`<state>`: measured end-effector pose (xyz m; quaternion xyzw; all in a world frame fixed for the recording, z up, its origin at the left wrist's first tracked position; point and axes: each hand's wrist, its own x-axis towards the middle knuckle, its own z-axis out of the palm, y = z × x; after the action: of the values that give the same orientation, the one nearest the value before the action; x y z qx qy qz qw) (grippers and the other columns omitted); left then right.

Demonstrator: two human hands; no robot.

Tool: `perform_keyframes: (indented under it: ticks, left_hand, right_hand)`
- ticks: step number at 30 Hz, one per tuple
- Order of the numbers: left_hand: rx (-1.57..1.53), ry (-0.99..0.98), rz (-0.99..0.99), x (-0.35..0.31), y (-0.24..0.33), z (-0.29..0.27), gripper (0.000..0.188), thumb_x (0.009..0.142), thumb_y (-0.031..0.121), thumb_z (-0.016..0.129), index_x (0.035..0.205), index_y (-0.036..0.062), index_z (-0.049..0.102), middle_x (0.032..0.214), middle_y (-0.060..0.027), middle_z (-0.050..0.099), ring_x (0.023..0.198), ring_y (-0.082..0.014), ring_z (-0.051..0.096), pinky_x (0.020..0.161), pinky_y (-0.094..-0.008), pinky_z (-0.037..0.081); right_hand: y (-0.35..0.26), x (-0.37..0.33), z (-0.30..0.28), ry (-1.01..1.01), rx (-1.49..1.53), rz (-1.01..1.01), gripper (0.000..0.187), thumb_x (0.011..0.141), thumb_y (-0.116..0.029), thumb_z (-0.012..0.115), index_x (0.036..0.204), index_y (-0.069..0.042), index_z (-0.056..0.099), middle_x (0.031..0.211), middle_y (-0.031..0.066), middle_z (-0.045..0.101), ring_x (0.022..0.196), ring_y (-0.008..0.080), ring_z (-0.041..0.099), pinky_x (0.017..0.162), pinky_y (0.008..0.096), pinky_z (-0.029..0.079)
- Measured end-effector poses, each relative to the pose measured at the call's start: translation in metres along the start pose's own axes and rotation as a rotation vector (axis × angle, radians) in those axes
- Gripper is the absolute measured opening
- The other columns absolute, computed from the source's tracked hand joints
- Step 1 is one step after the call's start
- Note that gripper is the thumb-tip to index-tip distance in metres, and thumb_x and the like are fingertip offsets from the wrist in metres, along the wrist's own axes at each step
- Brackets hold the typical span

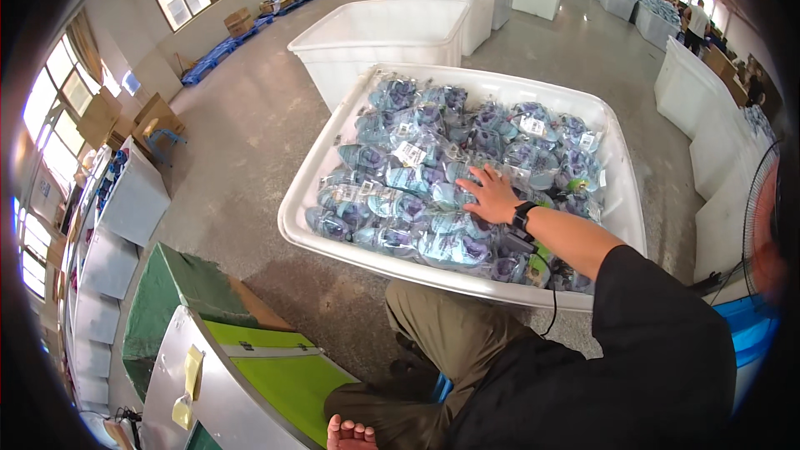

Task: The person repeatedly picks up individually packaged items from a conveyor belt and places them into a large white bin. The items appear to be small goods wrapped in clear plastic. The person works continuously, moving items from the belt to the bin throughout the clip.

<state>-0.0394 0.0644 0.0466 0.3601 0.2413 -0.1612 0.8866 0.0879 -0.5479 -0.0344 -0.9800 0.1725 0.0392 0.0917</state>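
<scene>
A white tub (293, 215) stands before me, filled with light-blue and purple items in clear plastic bags (406, 202). They look like small shoes, several with white labels. Over the middle of the pile reaches my right hand (494, 198), its fingers spread and touching the bags, with nothing gripped. A black band with a small device and cable sits at that wrist. Low in the view, beside my knee, my left hand (351, 435) shows only partly, its fingers loosely extended and nothing seen in it. The rest of it is cut off by the lower edge.
At my left is a metal-topped bench (218, 396) with a bright green panel and a green box (179, 292). Another white tub (379, 29) stands behind the filled one. A fan (760, 225) and white bins (696, 96) line the right. A person (697, 25) stands far off.
</scene>
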Motion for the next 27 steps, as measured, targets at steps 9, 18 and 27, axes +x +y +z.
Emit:
perform_keyframes:
  ticks: [9,18,27]
  left_hand:
    - [-0.005,0.000,-0.006,-0.010,0.001,0.004,0.029,0.110,0.025,0.063,0.128,0.0029,0.069,0.105,-0.0058,0.072,0.094,-0.0216,0.067,0.089,-0.0393,0.057]
    - [0.001,0.009,-0.028,-0.015,0.002,0.007,0.027,0.108,0.024,0.063,0.124,0.0043,0.072,0.103,-0.0068,0.074,0.092,-0.0225,0.067,0.086,-0.0401,0.058]
    - [0.036,0.038,-0.090,-0.008,0.001,0.002,0.021,0.109,0.025,0.062,0.117,0.0091,0.072,0.099,-0.0053,0.074,0.088,-0.0233,0.068,0.084,-0.0408,0.060]
  right_hand:
    - [-0.071,-0.072,-0.017,0.318,0.334,-0.601,0.055,0.094,-0.029,0.078,0.142,-0.008,0.063,0.147,0.0231,0.056,0.136,0.0453,0.055,0.112,0.0554,0.047]
    - [-0.116,-0.135,0.013,-0.024,0.332,-0.755,0.062,0.096,-0.021,0.075,0.154,-0.007,0.057,0.170,0.0212,0.030,0.150,0.0426,0.044,0.121,0.0519,0.043]
    - [-0.119,-0.139,0.016,0.017,0.343,-0.735,0.052,0.096,-0.019,0.073,0.145,-0.006,0.063,0.167,0.0208,0.036,0.147,0.0406,0.047,0.120,0.0512,0.044]
